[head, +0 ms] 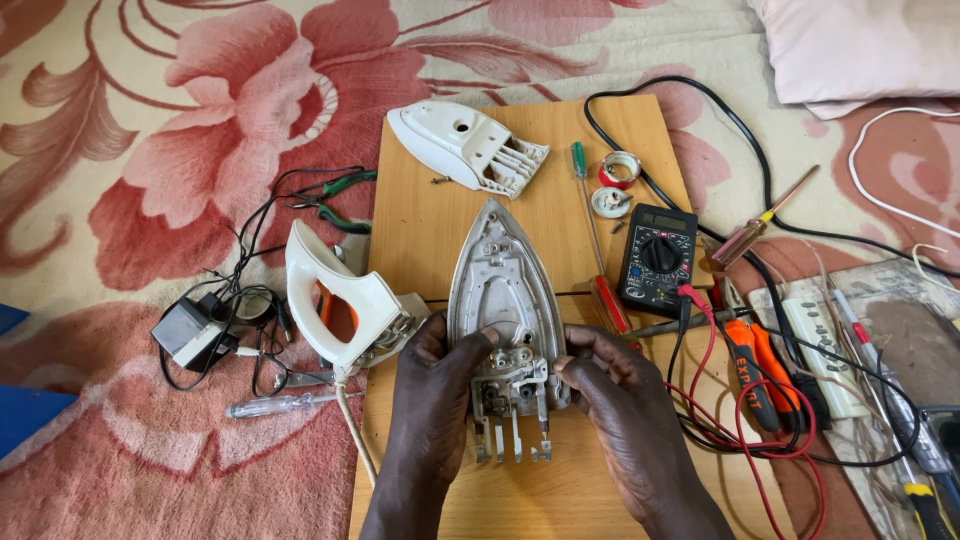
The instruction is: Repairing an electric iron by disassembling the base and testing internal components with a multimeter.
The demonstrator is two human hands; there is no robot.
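Both hands grip the rear end of a bare grey metal iron soleplate (505,300) that lies pointed away on a light wooden board (430,215): the left hand (432,390) has its fingers closed on the plate's left edge and the right hand (620,400) pinches the right edge beside the terminal block. Just left of the plate lies a white plastic iron handle (335,300), a white plastic iron cover (465,145) rests farther up the board, and a black multimeter (657,258) with red leads sits to the right beside a red-handled screwdriver (600,250).
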